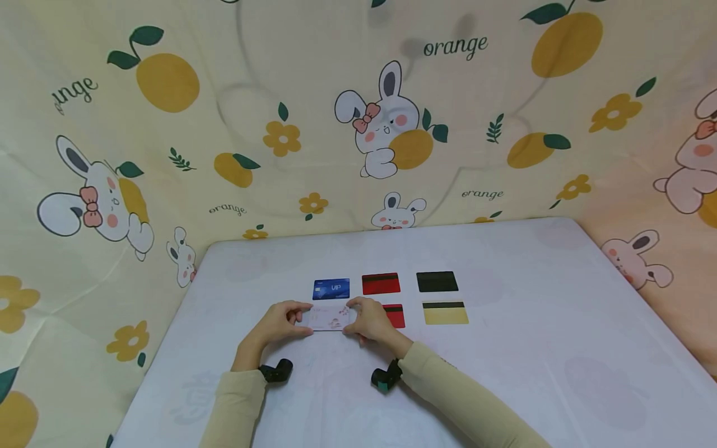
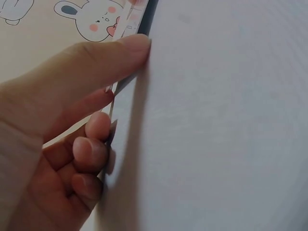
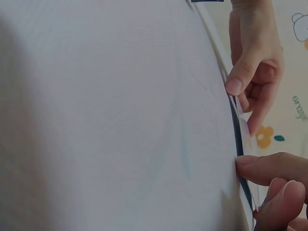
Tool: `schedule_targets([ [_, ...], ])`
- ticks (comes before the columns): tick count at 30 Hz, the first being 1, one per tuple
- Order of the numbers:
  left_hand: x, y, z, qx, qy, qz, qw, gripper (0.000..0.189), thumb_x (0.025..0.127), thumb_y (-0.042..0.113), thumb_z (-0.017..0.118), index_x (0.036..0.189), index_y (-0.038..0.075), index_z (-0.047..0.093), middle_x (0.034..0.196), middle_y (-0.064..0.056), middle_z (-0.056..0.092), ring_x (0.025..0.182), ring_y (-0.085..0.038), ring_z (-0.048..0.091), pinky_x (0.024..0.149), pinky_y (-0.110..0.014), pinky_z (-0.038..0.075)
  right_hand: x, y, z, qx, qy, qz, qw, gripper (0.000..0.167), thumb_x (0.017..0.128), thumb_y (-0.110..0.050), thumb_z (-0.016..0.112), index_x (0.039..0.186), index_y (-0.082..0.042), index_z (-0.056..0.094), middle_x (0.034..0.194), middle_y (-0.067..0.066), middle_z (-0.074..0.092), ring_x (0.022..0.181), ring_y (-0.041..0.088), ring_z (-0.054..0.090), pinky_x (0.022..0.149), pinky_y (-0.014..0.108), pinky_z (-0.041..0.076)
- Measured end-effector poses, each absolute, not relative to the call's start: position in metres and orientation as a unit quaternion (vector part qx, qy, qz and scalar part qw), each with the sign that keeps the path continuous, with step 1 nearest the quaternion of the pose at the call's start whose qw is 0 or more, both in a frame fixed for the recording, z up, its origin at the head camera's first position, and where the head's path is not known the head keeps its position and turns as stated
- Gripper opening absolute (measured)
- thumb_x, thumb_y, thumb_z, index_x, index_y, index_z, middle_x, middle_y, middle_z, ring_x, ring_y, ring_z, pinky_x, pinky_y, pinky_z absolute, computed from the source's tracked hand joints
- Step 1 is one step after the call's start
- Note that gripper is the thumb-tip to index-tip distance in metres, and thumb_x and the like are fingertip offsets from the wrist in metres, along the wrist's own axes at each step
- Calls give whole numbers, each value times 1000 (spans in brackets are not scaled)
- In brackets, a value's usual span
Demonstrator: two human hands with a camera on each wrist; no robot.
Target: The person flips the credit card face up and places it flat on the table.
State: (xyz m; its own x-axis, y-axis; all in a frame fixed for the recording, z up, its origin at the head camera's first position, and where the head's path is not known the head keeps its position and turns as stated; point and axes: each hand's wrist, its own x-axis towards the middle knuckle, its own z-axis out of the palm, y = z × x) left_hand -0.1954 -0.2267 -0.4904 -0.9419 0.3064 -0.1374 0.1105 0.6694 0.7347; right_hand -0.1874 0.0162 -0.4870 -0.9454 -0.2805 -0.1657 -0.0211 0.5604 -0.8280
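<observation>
A whitish card with a pale pink print (image 1: 328, 316) lies between both hands in the head view, in the front row of cards. The left hand (image 1: 280, 322) pinches its left side, thumb at the near corner and index finger at the far one. On the opposite side the right hand (image 1: 372, 320) grips the card the same way. Both wrist views show the card nearly edge-on, with a dark strip along its underside. Just behind it is a blue VIP card (image 1: 331, 289). A red card (image 1: 396, 316) is partly hidden by the right hand.
Another red card (image 1: 381, 284) and a black card (image 1: 437, 281) continue the back row. A gold card with a dark stripe (image 1: 445, 313) lies at the front right. All rest on a white-covered table (image 1: 532, 348), before a patterned cloth backdrop (image 1: 313, 74).
</observation>
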Motion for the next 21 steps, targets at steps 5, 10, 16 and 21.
schedule_targets([
  [5,-195,-226,-491,115,904,392,123,54,70,15,85,120,4,67,81,-2,53,66,-9,42,58,-17,33,-187,16,-487,-87,876,-454,136,55,72,-10,82,121,0,60,49,2,55,33,5,45,45,19,32],
  [10,-195,-226,-491,114,906,389,120,54,69,14,85,119,4,67,81,-3,53,66,-10,42,58,-17,33,-186,17,-486,-87,876,-455,133,53,72,-10,82,120,0,61,49,4,56,32,5,45,46,20,33],
  [16,-195,-224,-491,108,905,393,126,55,69,15,86,120,4,67,81,-2,53,66,-10,42,58,-17,32,-186,19,-485,-82,875,-457,136,50,73,-11,81,118,-1,62,49,3,55,32,6,46,44,20,33],
  [21,-194,-226,-491,118,906,388,122,56,69,16,86,120,3,66,81,-2,53,64,-9,41,58,-17,31,-185,19,-484,-78,871,-463,143,50,74,-12,82,118,-2,62,48,1,52,32,7,45,42,19,32],
])
